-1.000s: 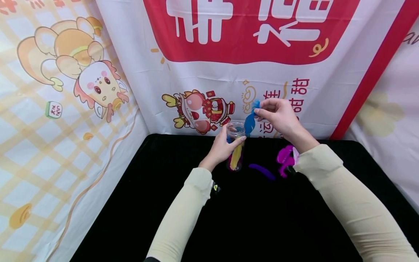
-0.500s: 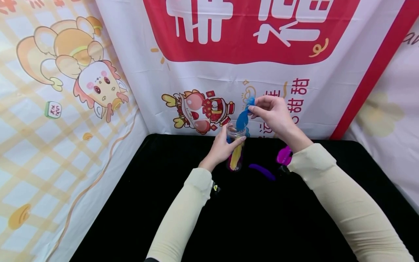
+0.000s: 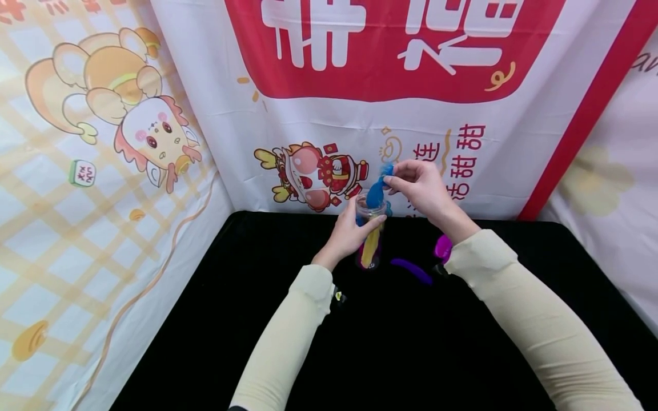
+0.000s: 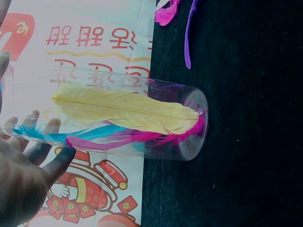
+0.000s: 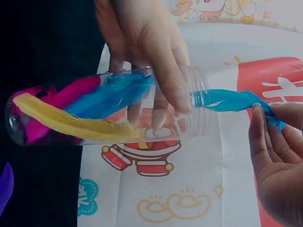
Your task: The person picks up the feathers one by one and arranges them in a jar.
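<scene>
My left hand [image 3: 348, 233] grips a clear jar [image 5: 202, 124] near its open, threaded mouth and keeps it upright at the table's far edge. Inside stand a yellow feather [image 4: 128, 109], a blue feather [image 5: 111, 95] and magenta feathers [image 5: 78, 92]. Thumb and fingers of my right hand [image 3: 424, 189] pinch another blue feather [image 5: 229, 100] by its fluffy end, above and right of the jar. Its other end dips into the mouth. In the left wrist view, the jar's mouth is faint and that feather is out of sight.
On the black table [image 3: 411, 342] a purple feather [image 3: 411, 270] lies right of the jar. Farther right are magenta feathers [image 3: 443, 247], partly covered by my right sleeve [image 3: 483, 262]. A printed white cloth [image 3: 236, 148] hangs right behind the table.
My right hand has moved left and then down, bringing the blue feather from beside the jar over its mouth and its tip inside. The left hand and jar stay put.
</scene>
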